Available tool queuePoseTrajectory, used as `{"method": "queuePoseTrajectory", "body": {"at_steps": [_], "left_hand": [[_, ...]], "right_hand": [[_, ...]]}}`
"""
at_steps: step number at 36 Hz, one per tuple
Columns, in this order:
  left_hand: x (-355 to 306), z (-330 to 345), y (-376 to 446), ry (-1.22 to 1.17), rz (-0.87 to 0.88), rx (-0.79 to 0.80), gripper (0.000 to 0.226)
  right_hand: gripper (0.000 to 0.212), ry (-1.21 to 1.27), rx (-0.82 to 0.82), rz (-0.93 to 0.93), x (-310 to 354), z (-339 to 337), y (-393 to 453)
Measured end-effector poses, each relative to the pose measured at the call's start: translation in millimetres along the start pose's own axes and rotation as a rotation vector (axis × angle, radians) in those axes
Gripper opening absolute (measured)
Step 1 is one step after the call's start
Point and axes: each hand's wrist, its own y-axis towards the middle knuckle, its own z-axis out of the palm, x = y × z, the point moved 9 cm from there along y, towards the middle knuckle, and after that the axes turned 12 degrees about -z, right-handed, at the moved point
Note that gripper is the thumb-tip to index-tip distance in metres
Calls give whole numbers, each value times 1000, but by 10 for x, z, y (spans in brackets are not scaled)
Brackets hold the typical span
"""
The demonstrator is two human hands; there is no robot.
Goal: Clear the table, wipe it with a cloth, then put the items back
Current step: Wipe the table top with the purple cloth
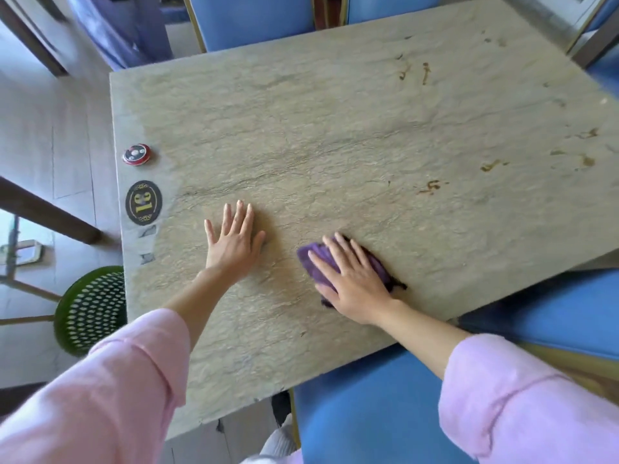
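A purple cloth [313, 261] lies on the beige stone table [335, 128] near its front edge. My right hand [351, 283] presses flat on the cloth with straight, spread fingers. To its left, my left hand [234, 237] rests flat on the bare tabletop, fingers spread and holding nothing. Brown stains [432, 187] mark the table's right half. Both forearms wear pink sleeves.
A red round call button [136, 155] and a black oval number plate [143, 202] sit at the table's left edge. Blue chairs stand at the far side [251, 18] and near right [385, 413]. A green perforated stool [92, 309] stands left of the table.
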Motion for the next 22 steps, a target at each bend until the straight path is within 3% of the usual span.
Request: {"method": "queuePoseTrajectory", "body": {"at_steps": [3,6,12,16,19,22], "left_hand": [[-190,76,-242,-44,-18,-17,65],[-415,212,-481,-51,-43,-9,73],[-742,369,-797,3,-129,-37,80],[-847,374,-895,19,-206,-70,79],[-963,387,-915,7,-249,-76,78],[-1103,429,-886,-8,-274,-68,77]], "right_hand": [[61,-10,83,-196,-93,12,-261],[60,-30,118,-171,-551,-58,-570],[57,45,-51,355,-1780,-259,-1031],[60,42,-119,598,-1875,-255,-870],[63,-2,-171,445,-1500,-260,-589],[62,-30,-100,0,-906,-144,-558]]}}
